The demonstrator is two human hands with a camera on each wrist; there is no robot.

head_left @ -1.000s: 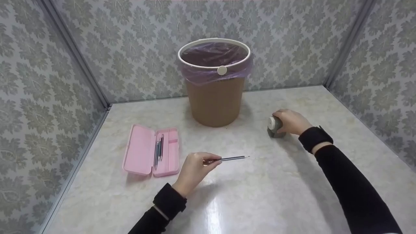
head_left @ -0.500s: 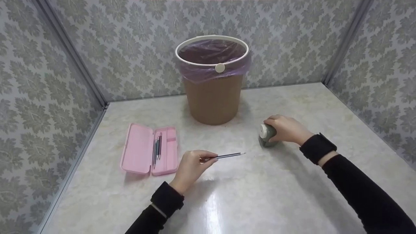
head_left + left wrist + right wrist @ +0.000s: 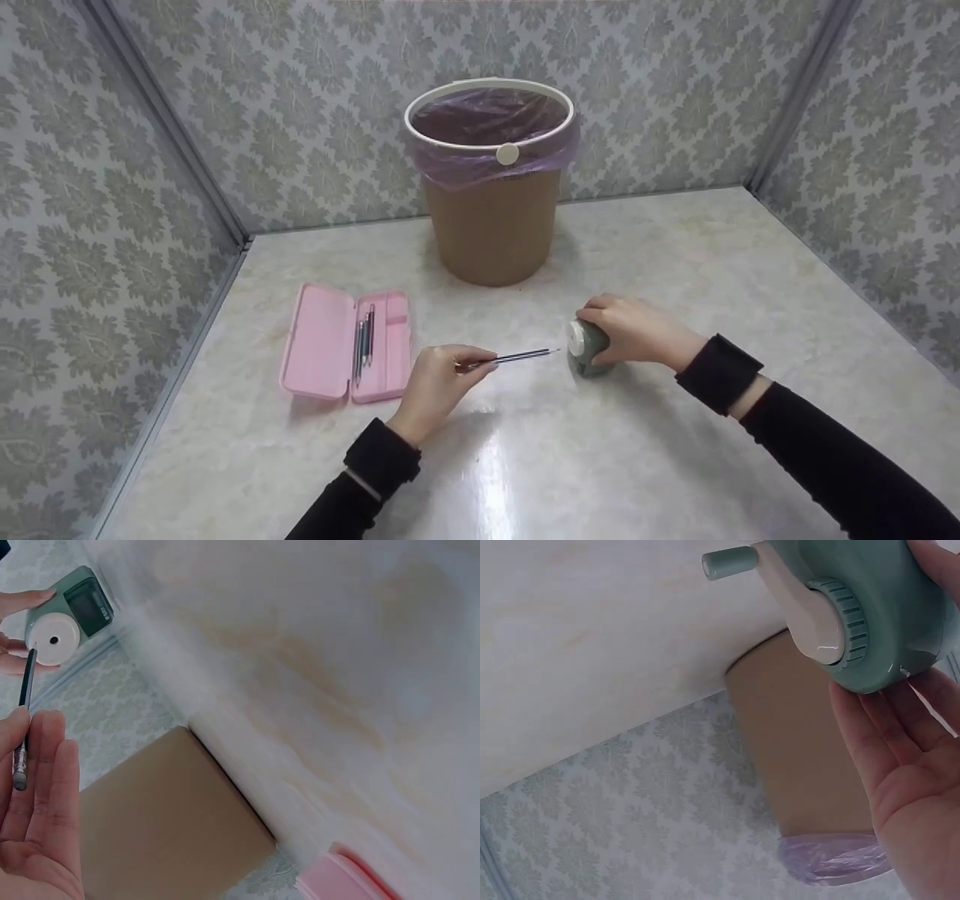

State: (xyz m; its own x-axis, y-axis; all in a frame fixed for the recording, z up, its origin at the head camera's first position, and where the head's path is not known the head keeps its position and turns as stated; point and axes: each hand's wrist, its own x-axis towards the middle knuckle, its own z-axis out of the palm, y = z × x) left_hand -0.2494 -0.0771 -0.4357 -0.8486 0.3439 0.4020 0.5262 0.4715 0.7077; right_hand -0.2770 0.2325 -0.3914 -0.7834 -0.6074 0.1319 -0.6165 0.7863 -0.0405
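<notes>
My left hand (image 3: 442, 382) pinches a dark pencil (image 3: 523, 355) near its eraser end, the tip pointing right. My right hand (image 3: 637, 330) grips a green crank pencil sharpener (image 3: 592, 349) by its body. Its white round face (image 3: 54, 639) with a dark hole is turned toward the pencil tip, which overlaps that face in the left wrist view. In the right wrist view the sharpener's white crank arm (image 3: 799, 604) and green handle knob (image 3: 730, 563) show on the back. An open pink pencil case (image 3: 394, 352) with several pencils (image 3: 365, 345) lies left of my left hand.
A brown trash bin (image 3: 491, 225) with a white rim and purple liner (image 3: 450, 169) stands behind the hands, near the patterned back wall (image 3: 300, 112). Patterned panels rise on both sides of the pale table (image 3: 262, 465).
My right hand has brought the sharpener left and nearer to me, close to the pencil tip. The left hand still holds the pencil and has shifted only slightly.
</notes>
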